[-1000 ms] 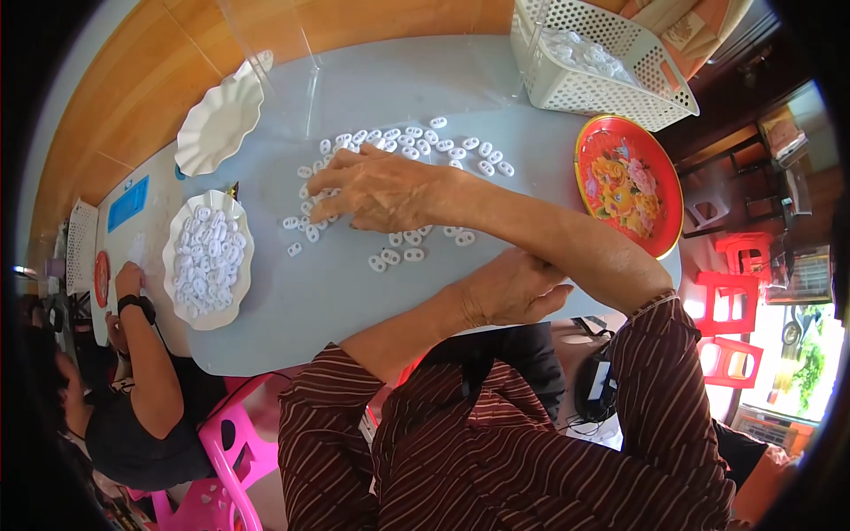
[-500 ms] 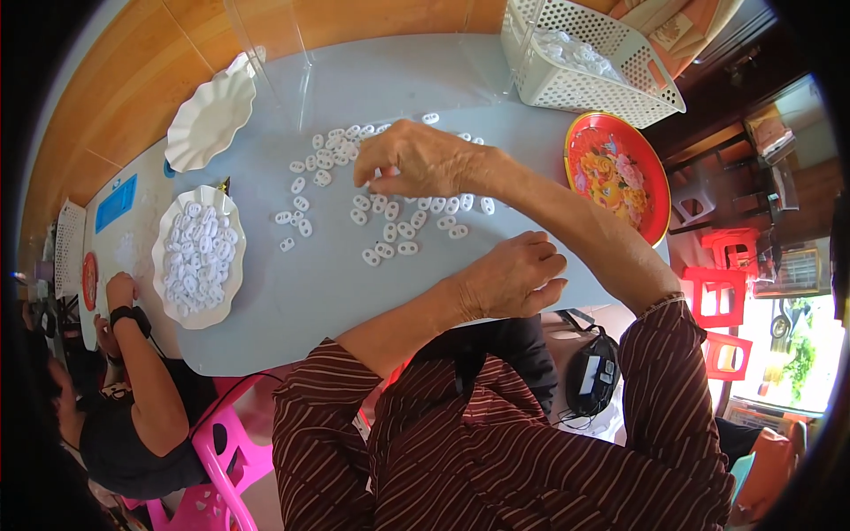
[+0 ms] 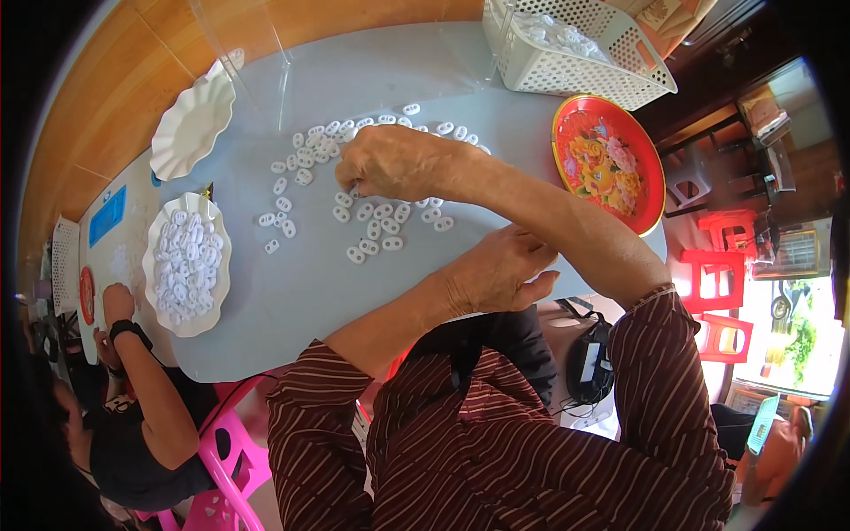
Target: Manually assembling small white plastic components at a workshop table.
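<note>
Small white oval plastic pieces (image 3: 390, 243) with two dark marks each lie scattered on the grey table (image 3: 292, 310). Over the middle of them is my right hand (image 3: 390, 164), fingers curled down and pinched together among the pieces. Its fingertips are partly hidden, so I cannot make out what is between them. My left hand (image 3: 500, 268) rests nearer to me, at the table's front edge, below my right forearm. Its fingers are bent inward and the thumb points right; whatever they may hold is hidden.
A scalloped white dish (image 3: 221, 296) heaped with similar pieces stands at left, another such dish (image 3: 190, 133) behind it. At right are a red floral tray (image 3: 560, 146) and a white perforated basket (image 3: 567, 84) with white contents. Another person's hand (image 3: 118, 303) is far left.
My right hand has lowered onto the pieces and its fingers have drawn together. The left hand has stayed near the table edge. The whole view has shifted slightly.
</note>
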Available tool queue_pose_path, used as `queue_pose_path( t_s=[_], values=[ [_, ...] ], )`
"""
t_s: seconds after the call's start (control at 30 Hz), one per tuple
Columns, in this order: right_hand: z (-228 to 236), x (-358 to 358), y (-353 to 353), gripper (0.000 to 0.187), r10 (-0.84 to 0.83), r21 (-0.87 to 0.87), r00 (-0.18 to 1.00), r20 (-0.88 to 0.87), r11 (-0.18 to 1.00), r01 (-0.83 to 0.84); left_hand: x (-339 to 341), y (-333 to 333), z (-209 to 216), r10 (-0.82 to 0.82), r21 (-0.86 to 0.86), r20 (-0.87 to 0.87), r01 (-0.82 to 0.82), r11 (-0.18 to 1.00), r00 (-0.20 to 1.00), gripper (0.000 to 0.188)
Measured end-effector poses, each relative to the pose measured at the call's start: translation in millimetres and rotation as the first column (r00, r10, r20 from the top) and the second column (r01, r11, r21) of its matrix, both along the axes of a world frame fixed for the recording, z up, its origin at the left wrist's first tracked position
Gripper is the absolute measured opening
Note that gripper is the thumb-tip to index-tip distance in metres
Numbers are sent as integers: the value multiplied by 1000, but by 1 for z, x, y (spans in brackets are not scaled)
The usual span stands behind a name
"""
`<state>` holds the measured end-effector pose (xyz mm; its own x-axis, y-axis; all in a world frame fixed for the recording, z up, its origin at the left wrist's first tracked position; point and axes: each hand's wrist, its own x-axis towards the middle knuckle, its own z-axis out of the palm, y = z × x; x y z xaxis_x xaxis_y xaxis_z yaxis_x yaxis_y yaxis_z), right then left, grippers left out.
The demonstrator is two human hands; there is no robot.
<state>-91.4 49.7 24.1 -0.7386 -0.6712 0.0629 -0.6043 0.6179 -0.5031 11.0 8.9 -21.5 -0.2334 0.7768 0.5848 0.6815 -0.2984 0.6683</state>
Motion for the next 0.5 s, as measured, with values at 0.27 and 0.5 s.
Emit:
queue_pose_path(
  t_s=[0.27, 0.5],
  values=[
    [9, 1, -8, 4, -35, 155, 998, -57, 987, 43, 0, 2, -1, -24, 16, 23, 24, 1000, 999, 42],
    [15, 6, -7, 5, -14, 92, 1000, 15, 996, 12, 0, 0, -5, -47, -52, 58, 50, 997, 997, 41]
  ],
)
